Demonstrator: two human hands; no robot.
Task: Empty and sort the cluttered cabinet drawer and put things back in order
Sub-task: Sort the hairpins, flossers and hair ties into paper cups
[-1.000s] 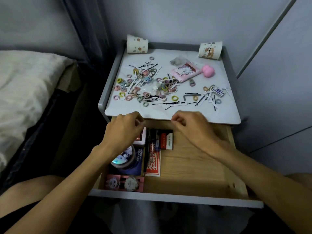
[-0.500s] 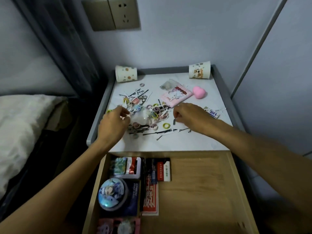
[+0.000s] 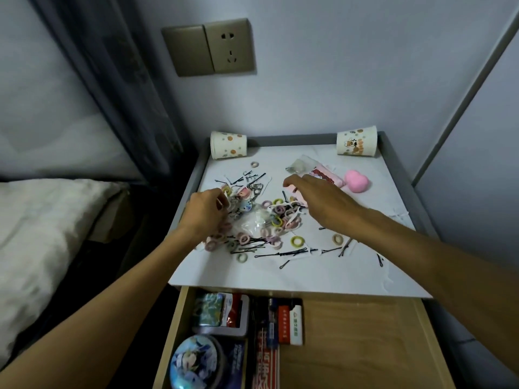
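The white cabinet top [image 3: 351, 265] carries a heap of small coloured hair ties [image 3: 278, 217], black bobby pins [image 3: 283, 253] and a clear plastic bag [image 3: 252, 224]. My left hand [image 3: 207, 211] sits at the heap's left edge, its fingers curled into the ties and clips. My right hand [image 3: 323, 203] hovers over the heap's right side with its fingers stretched toward a pink pouch [image 3: 325, 175]. Below, the wooden drawer [image 3: 351, 346] stands open, with a round picture tin [image 3: 193, 360], small boxes [image 3: 289, 321] and a red card pack [image 3: 265, 366] along its left side.
Two paper cups lie on their sides at the back corners, one on the left [image 3: 228, 145] and one on the right [image 3: 356, 141]. A pink heart-shaped sponge [image 3: 356, 181] rests beside the pouch. A bed [image 3: 42, 234] borders the left, and a wall socket [image 3: 209, 47] is above.
Both hands rose from the drawer's front edge onto the cabinet top and into the heap. My view tilted up, so the wall socket now shows and the drawer's front is cut off.
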